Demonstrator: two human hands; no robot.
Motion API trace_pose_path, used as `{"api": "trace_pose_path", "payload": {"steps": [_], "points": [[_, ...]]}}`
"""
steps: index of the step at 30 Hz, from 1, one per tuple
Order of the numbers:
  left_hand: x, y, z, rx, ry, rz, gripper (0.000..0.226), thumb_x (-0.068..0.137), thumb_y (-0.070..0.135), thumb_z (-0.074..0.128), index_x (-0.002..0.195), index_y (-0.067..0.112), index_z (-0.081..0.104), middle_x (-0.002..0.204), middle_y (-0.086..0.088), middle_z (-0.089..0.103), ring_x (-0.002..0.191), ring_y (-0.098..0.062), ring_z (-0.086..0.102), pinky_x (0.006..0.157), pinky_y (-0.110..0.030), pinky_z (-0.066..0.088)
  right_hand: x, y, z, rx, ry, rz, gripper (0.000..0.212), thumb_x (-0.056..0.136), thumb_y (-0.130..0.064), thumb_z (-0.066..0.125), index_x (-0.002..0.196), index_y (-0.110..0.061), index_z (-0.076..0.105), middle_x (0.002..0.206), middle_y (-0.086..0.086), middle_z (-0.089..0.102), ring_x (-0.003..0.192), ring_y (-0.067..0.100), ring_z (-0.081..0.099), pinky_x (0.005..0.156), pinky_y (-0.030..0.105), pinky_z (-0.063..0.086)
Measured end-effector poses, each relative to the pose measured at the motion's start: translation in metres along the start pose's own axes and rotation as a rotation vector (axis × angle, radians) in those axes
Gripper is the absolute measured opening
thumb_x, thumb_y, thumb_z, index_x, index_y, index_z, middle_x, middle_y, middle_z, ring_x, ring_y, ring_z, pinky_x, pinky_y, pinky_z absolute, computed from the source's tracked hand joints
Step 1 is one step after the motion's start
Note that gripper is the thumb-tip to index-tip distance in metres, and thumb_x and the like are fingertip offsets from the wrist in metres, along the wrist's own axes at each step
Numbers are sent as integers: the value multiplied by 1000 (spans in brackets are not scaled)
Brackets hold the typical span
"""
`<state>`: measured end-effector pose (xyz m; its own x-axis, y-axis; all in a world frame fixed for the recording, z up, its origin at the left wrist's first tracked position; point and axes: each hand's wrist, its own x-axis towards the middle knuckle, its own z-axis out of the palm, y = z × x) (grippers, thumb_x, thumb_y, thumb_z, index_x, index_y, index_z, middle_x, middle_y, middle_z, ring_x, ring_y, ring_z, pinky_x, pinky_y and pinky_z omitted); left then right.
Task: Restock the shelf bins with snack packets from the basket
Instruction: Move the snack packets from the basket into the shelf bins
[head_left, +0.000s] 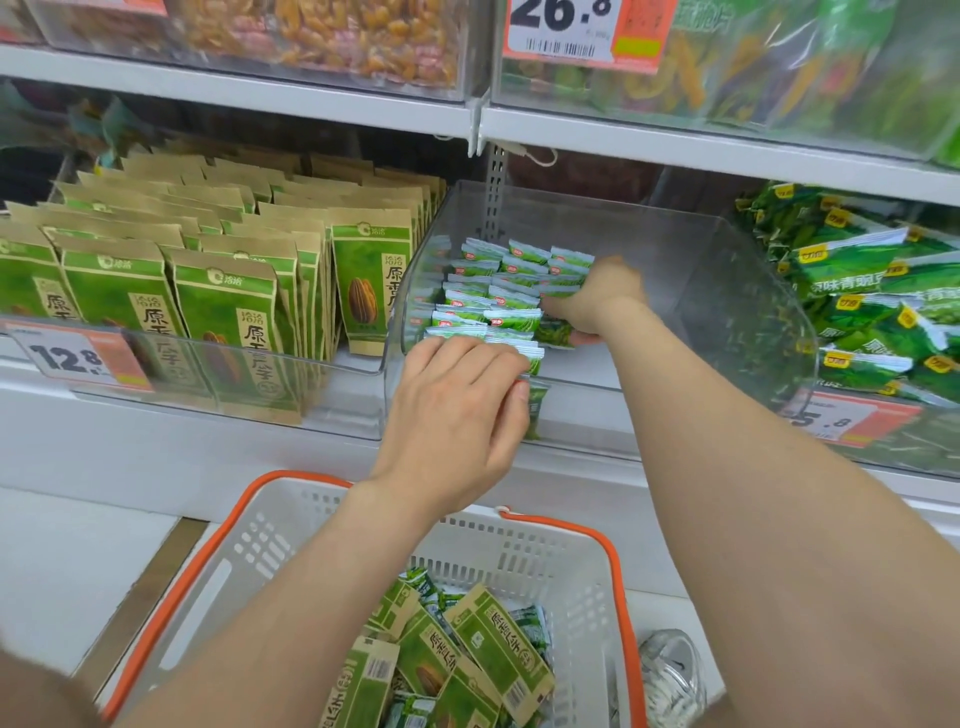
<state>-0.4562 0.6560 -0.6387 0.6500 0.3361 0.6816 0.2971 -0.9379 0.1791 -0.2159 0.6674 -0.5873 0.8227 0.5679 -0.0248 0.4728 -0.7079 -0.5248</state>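
The left hand pinches a small green snack packet at the clear plastic shelf bin's front lip. Inside it, the right hand grips a second green packet.

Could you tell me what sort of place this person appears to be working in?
Most likely a supermarket snack aisle: price tags front clear shelf bins full of snack packets, and a shopping basket with orange handles below holds more stock. The left hand and right hand each grip small green packets.
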Motion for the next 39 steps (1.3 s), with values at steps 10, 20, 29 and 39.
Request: {"api": "trace_pose_path", "payload": {"steps": [10, 20, 29, 39], "points": [[-2, -3, -6, -116, -59, -8, 29, 103, 27, 50, 125, 16, 66, 125, 4, 67, 121, -21, 58, 120, -45, 29, -53, -2, -12, 94, 85, -69, 13, 93, -13, 54, 104, -7, 57, 107, 16, 56, 91, 35, 56, 69, 33, 46], [-42, 6, -23, -16, 245, -47, 12, 82, 8, 69, 85, 10, 58, 84, -8, 57, 79, -35, 53, 66, -43, 40, -189, -15, 13, 177, 736, -767, 10, 80, -18, 56, 83, -19, 66, 52, -2, 56, 50, 30, 55, 46, 32, 39], [-158, -30, 17, 14, -1033, -379, 21, 87, 40, 58, 89, 23, 70, 84, 1, 70, 80, -24, 69, 64, -32, 52, -245, 62, 133, -176, -163, -685, 22, 87, -36, 50, 90, -24, 68, 75, 1, 68, 74, 31, 65, 69, 42, 57], [-226, -6, 51, -106, -1791, -266, 76, 100, 30, 68, 161, 48, 26, 167, -7, 16, 141, -36, 47, 107, -45, 50, -259, 100, 181, -726, -917, -481, 25, 96, -12, 58, 72, -13, 49, 76, 5, 50, 60, 20, 47, 58, 33, 44]]}}
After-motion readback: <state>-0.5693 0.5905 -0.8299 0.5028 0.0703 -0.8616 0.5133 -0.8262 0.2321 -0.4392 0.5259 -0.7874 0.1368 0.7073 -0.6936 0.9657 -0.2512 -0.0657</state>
